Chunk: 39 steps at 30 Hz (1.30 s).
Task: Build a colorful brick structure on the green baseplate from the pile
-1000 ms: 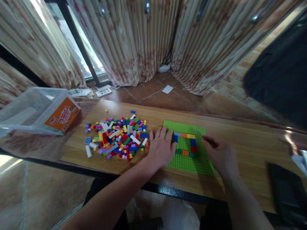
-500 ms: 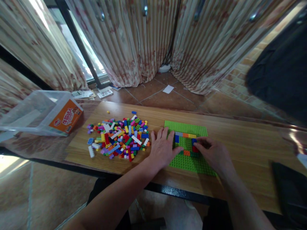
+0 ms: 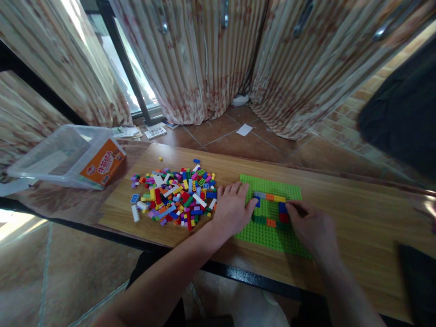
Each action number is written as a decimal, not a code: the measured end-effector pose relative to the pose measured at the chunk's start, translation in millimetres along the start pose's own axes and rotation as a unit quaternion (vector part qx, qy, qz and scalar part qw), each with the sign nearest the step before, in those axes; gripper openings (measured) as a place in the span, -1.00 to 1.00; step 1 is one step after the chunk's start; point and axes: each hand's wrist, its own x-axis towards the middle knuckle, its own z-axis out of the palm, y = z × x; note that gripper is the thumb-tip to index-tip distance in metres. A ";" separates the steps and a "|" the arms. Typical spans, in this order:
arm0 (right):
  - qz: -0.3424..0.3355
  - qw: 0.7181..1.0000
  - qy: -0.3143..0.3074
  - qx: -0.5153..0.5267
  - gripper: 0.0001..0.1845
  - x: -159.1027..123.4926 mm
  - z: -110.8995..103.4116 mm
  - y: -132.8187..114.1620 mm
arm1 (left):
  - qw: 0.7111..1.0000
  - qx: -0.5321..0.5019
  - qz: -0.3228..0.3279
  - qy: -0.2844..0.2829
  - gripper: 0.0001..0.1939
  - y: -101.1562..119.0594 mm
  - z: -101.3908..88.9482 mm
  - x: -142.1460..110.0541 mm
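Green studded baseplate (image 3: 269, 243): lies flat, right of centre in the frame. On it, a rectangular brick outline (image 3: 271, 223): grey, orange and yellow along the upper side; a blue brick (image 3: 258, 202) at left; a second blue brick (image 3: 282, 207) above a red brick (image 3: 283, 218) at right; green and orange along the lower side.

Right hand (image 3: 315, 225): at the outline's right side, thumb and index fingertips close together beside the second blue brick. Cannot tell whether they grip anything.

Left hand (image 3: 231, 206): palm down over the baseplate's left edge, fingers extended and slightly parted, thumb tip by the left blue brick.

Pile of loose bricks (image 3: 177, 200): left of centre, mixed colours, just beside the left hand. All on a wooden tabletop (image 3: 368, 227).

Clear plastic tub (image 3: 64, 170), orange label (image 3: 104, 162): at left of frame. Black object (image 3: 417, 277): lower right, blurred, identity unclear. White paper (image 3: 244, 130): on the tiled floor, upper centre, below patterned curtains (image 3: 211, 68).
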 end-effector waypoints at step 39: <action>-0.184 0.978 -0.016 0.096 -0.74 -22.3 24.9 -43.1 | 0.993 -0.097 0.064 -0.009 -0.75 -3.1 -0.6 4.0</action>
